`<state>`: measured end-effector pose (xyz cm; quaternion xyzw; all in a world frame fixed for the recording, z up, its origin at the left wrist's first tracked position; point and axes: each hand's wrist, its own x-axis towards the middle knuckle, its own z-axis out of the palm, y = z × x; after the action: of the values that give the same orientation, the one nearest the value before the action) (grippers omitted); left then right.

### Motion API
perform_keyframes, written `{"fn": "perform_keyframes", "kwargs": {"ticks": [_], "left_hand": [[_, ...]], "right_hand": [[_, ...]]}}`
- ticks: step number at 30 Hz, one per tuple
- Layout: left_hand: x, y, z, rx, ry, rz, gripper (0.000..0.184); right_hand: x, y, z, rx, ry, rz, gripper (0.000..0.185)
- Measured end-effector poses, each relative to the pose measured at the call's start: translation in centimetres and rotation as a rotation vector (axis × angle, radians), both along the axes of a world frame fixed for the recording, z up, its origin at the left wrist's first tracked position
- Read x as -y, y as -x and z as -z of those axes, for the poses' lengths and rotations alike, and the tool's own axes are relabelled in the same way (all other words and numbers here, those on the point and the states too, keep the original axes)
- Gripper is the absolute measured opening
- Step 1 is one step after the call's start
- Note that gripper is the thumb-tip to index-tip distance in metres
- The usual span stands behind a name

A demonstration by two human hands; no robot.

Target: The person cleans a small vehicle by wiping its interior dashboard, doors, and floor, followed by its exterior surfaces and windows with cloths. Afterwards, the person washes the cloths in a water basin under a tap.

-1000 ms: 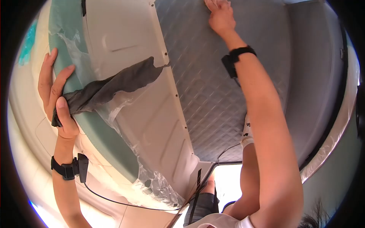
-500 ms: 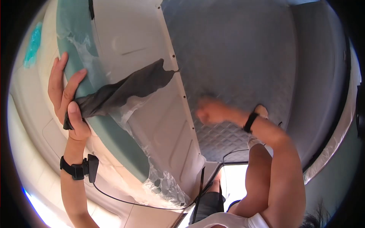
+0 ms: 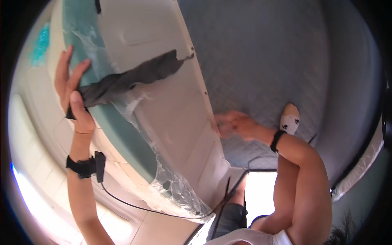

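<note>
My left hand (image 3: 77,90) grips one end of a crumpled dark grey cloth (image 3: 134,79) between thumb and fingers, with two fingers stretched upward along a teal padded edge (image 3: 118,139). The cloth stretches to the right over the teal edge and a pale panel (image 3: 171,114); its torn-looking tip lies near the panel's screw-dotted rim. Beside that rim, over the grey quilted floor, is my right hand (image 3: 237,124). Its fingers are blurred but look apart and point toward the panel, and I see nothing in them.
Torn clear plastic film (image 3: 179,192) clings along the teal edge. A black cable (image 3: 134,206) runs from the device on my left wrist (image 3: 96,166). My foot (image 3: 290,118) stands on the quilted floor (image 3: 261,61). Turquoise plastic (image 3: 41,45) lies at far left.
My right hand, curled in a blur before, has its fingers more extended and is closer to the panel's rim. The left hand keeps its grip on the cloth. The view has shifted slightly.
</note>
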<state>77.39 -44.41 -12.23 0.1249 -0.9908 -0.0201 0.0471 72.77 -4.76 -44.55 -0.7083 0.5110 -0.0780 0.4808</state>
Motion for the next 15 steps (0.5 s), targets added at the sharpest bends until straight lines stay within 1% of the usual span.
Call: {"fn": "perform_keyframes", "kwargs": {"ticks": [1, 2, 4, 6, 8, 9, 10, 11, 12, 13, 14, 15], "left_hand": [[0.0, 0.2, 0.0, -0.023, -0.016, -0.019, 0.064], [-0.1, 0.5, 0.1, -0.038, -0.021, -0.007, 0.064], [-0.7, 1.1, -0.3, -0.008, -0.018, -0.011, 0.059], [-2.0, 2.0, -1.1, -0.01, -0.002, -0.023, 0.056], [-3.5, 3.1, -2.0, 0.041, -0.084, -0.071, 0.039], [-4.8, 3.7, -2.6, 0.017, -0.05, -0.079, 0.039], [-6.5, 3.3, -3.1, 0.074, -0.111, -0.073, 0.032], [-8.3, 3.5, -3.4, 0.137, -0.18, -0.061, 0.027], [-10.4, 4.0, -3.5, 0.126, -0.441, -0.241, 0.025], [-12.0, 4.5, -3.4, 0.105, -0.707, -0.412, 0.024], [-12.7, 4.6, -3.5, 0.085, -0.693, -0.415, 0.024], [-13.1, 4.6, -3.8, 0.054, -0.834, -0.542, 0.026]], "right_hand": [[1.1, 0.1, -0.9, 0.217, -0.455, -0.119, 0.031], [2.7, 0.5, -1.2, 0.228, -0.411, -0.097, 0.031], [7.4, 4.7, -7.2, 0.232, -0.319, 0.024, 0.033], [10.9, 7.4, -11.5, 0.509, 0.102, 0.697, 0.038], [14.6, 10.5, -16.2, 0.586, 0.624, 0.971, 0.047], [16.2, 11.4, -18.1, 0.587, 0.662, 0.947, 0.047], [17.7, 11.2, -19.7, 0.585, 0.806, 1.004, 0.045], [17.8, 10.9, -20.2, 0.592, 0.882, 1.027, 0.043], [18.0, 10.7, -20.7, 0.595, 0.959, 1.05, 0.042], [17.2, 10.4, -20.2, 0.579, 0.906, 0.92, 0.036], [16.6, 10.2, -20.0, 0.557, 0.855, 0.79, 0.03], [16.1, 10.1, -20.7, 0.623, 0.75, 0.803, 0.025]]}}
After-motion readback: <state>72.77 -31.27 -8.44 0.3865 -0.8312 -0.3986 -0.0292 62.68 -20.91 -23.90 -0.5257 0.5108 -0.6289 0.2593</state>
